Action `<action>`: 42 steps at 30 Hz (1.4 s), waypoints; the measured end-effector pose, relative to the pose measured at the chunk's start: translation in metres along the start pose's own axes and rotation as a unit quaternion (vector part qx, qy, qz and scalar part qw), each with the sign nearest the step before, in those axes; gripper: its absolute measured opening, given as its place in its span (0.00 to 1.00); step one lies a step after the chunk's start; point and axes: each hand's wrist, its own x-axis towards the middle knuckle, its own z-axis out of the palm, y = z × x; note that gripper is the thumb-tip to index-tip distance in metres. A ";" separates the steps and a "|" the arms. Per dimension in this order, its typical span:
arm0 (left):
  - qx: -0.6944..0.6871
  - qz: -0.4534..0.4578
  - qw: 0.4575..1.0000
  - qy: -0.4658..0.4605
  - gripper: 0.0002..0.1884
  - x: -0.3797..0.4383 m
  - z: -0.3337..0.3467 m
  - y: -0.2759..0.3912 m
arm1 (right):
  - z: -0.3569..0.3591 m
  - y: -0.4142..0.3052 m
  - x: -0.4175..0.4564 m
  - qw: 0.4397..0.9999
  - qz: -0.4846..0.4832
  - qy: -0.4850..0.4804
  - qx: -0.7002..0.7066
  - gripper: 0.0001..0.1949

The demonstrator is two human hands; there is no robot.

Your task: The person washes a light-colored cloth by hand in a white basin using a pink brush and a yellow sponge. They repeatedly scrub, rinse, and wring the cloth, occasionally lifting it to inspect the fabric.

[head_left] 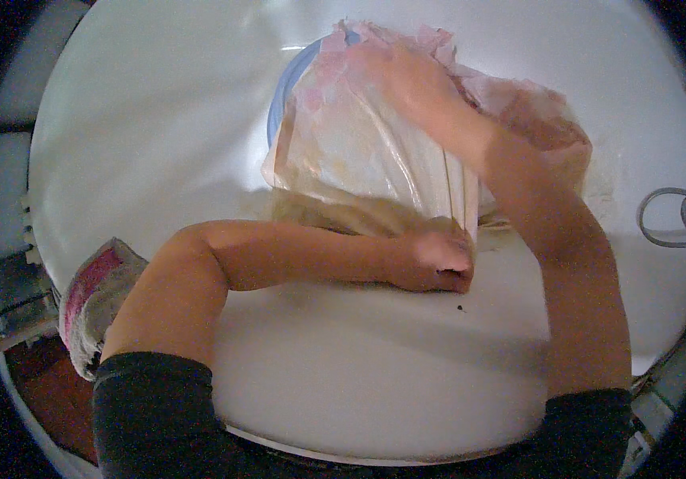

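Observation:
A wet, pale cloth with pink patches [343, 132] lies spread in a white bathtub, over part of a round blue rim [286, 84]. My left hand [442, 257] is closed at the cloth's lower right corner, with fabric running up from it in taut folds. Near the cloth's upper edge, my right hand [391, 75] lies on the fabric; its fingers are blurred, so their grip cannot be made out. A bunched pinkish-brown part of fabric [540, 120] lies to the right of my right wrist.
A grey and pink towel [94, 299] hangs over the tub's left edge. At the right wall is a metal ring fitting [669, 217]. A small dark speck [460, 308] lies on the white surface near my left hand. The tub's near rim [331, 452] runs before my body.

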 end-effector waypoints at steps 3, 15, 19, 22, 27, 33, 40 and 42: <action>-0.083 -0.095 0.992 0.025 0.07 -0.009 0.013 -0.001 | 0.025 -0.049 -0.028 0.991 0.009 -0.129 -0.022 0.24; -0.099 -0.103 0.989 0.035 0.07 -0.002 0.007 0.006 | 0.048 -0.055 -0.004 0.988 -0.079 -0.135 -0.023 0.29; -0.060 -0.087 0.994 0.033 0.07 -0.003 0.011 0.003 | 0.015 -0.029 0.035 0.992 0.103 -0.060 0.030 0.33; -0.038 -0.061 0.996 0.061 0.07 -0.012 0.016 -0.005 | 0.035 -0.030 0.026 0.995 0.070 -0.050 0.045 0.33; 0.112 -0.179 0.977 0.026 0.09 -0.026 -0.032 0.043 | 0.040 0.013 0.031 0.988 -0.034 -0.023 -0.150 0.16; 0.563 -0.389 0.686 0.247 0.25 -0.091 -0.196 0.079 | 0.000 0.018 0.018 0.983 -0.032 0.115 -0.137 0.18; 0.372 -0.645 0.667 -0.024 0.27 -0.060 -0.214 0.081 | -0.032 0.056 -0.045 0.975 0.163 0.141 -0.061 0.21; 0.395 -0.616 0.681 0.008 0.22 -0.056 -0.214 0.080 | -0.035 0.060 -0.043 0.975 0.151 0.153 -0.053 0.22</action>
